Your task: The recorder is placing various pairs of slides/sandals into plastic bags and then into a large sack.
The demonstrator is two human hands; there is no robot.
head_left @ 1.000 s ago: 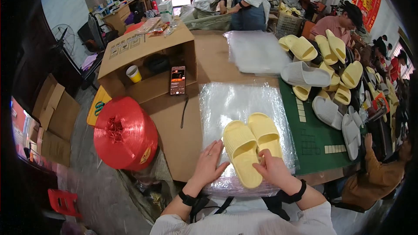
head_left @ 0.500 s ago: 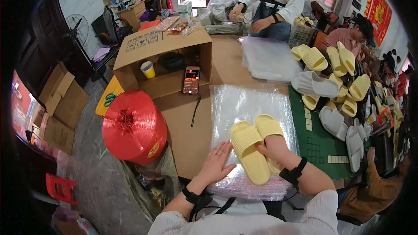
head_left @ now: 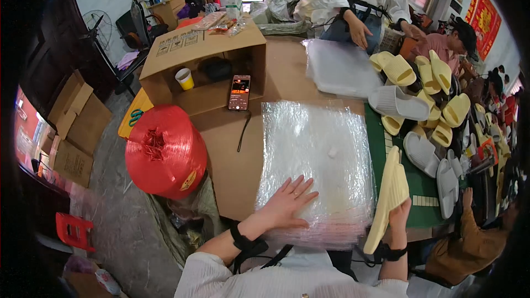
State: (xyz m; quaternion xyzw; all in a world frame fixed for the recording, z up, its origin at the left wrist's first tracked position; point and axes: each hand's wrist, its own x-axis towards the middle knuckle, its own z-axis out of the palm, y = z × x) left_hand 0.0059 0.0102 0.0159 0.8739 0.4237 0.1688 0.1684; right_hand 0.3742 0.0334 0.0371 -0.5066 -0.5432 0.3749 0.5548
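My left hand (head_left: 288, 204) lies flat with spread fingers on a stack of clear plastic bags (head_left: 309, 143). At the right edge of that stack, my right hand (head_left: 400, 218) grips a yellow slipper (head_left: 391, 201), turned up on its side with its ribbed strap facing right. Whether a second slipper is pressed against it I cannot tell. Farther right, loose yellow slippers (head_left: 456, 110) and grey slippers (head_left: 422, 154) lie heaped on a green mat (head_left: 381, 157).
Left stand a red twine roll (head_left: 165, 152) and an open cardboard box (head_left: 204, 49) holding a yellow-white cup (head_left: 185, 79). A phone (head_left: 239, 92) leans at its front. More plastic bags (head_left: 342, 69) lie farther back, before a standing person (head_left: 364, 0). Other people sit at right.
The yellow slippers no longer lie on the bag stack; my right hand has moved right with a slipper turned on its side. My left hand has shifted right onto the bags.
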